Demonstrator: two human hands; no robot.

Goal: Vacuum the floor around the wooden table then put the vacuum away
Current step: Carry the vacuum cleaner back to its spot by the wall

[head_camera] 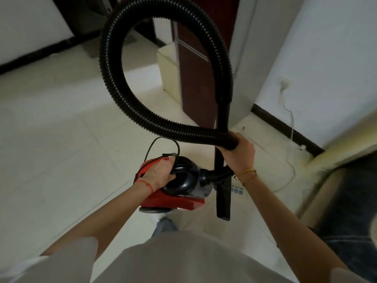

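Observation:
A small red and black vacuum [179, 193] hangs above the pale tiled floor, carried by its top handle in my left hand [161, 174]. Its black ribbed hose [114, 82] rises in a big loop in front of me. My right hand [239, 154] grips the hose end together with the black rigid tube [221, 119], which points down to a flat black nozzle [224, 203] hanging beside the vacuum. A thin black power cord [161, 140] loops over the vacuum's handle. No wooden table is in view.
A dark red door [195, 68] stands ahead beside a cream box [169, 66]. At right are a white wall [326, 58] with dark skirting, a white cable [290, 123] trailing to the floor, and dark fabric [350, 201] over pale furniture.

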